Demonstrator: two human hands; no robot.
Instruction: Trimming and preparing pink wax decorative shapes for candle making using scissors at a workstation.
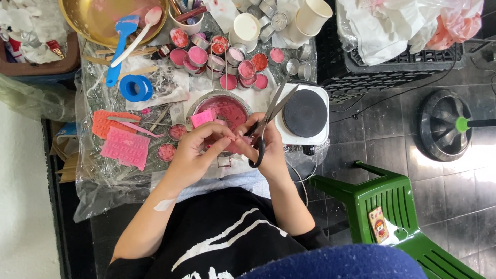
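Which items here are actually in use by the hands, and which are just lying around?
In use:
- scissors, in right hand
- small pink piece, pinched by left hand
- pot of pink wax, just beyond the hands

Lying about:
- hot plate
- blue spatula
- blue tape roll
- pink moulds
- filled tins
- green chair

A low table wrapped in crinkled clear plastic sheeting (98, 175), crowded with pink craft goods.

Just beyond the hands (227, 144) sits a round metal bowl of pink wax (227, 109), with a white single-burner electric hotplate (305, 114) beside the right hand. Left of the left hand lie two pink lettered silicone moulds (125, 148) (one more orange). Farther off: small round tins of pink wax (227, 59), a blue tape roll (136, 88), a shallow brass dish (98, 20).
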